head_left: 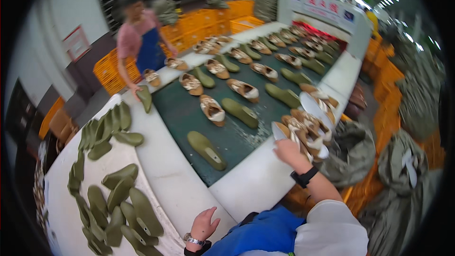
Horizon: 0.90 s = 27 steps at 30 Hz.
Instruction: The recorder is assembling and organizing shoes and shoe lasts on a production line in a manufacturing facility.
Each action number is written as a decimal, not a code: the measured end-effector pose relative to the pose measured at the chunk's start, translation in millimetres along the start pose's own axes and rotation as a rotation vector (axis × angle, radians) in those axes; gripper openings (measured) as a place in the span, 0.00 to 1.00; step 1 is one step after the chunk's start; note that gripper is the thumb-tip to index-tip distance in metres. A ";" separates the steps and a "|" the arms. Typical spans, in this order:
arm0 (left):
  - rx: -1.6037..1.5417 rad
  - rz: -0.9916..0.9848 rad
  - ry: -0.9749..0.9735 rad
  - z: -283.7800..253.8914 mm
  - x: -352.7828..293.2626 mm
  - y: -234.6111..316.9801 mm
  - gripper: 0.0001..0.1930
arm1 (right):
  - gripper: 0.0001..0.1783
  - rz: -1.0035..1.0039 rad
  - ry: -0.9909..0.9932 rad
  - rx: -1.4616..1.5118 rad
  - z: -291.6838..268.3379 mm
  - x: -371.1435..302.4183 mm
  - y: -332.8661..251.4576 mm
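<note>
My right hand, with a black band on its wrist, is at the conveyor's white right-hand ledge. Its fingers are closed at the lower end of a white insole, beside a pile of tan and white shoes. More white insoles lie among these shoes. Nearer to me, my left hand, wearing a metal watch, is held over the white table edge with nothing in it. Its thumb stands apart from the fingers. On the green belt, rows of shoes alternate with olive-green shoe lasts.
Loose green lasts cover the table at left. Across the belt, a co-worker in a blue apron touches a green last. A white machine housing spans the belt's far end. Orange crates and grey sacks stand at right.
</note>
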<state>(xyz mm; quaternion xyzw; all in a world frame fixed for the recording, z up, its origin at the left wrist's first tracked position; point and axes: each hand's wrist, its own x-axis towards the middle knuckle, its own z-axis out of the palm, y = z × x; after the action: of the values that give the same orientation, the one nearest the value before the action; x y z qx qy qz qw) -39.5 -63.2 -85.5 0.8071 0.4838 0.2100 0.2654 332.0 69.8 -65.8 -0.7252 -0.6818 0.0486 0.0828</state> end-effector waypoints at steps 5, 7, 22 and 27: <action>0.039 0.148 -0.160 13.0 26.6 22.5 0.22 | 0.18 0.234 0.301 -0.051 20.7 -78.0 72.4; 0.040 0.192 -0.205 18.5 39.0 33.0 0.22 | 0.21 0.258 0.393 -0.081 23.9 -77.0 72.4; -0.653 -0.420 -0.101 101.2 113.7 27.3 0.38 | 0.17 -0.293 -0.307 0.364 45.7 -107.0 -42.7; -0.553 -0.404 -0.010 102.4 105.7 7.7 0.44 | 0.23 -1.076 -0.567 0.623 53.7 -100.7 -77.9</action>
<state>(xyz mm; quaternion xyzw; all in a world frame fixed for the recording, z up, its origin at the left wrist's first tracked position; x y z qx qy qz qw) 73.5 5.1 -150.9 0.5935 0.5573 0.2725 0.5128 239.2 -23.3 -108.2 -0.1869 -0.8971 0.3825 0.1185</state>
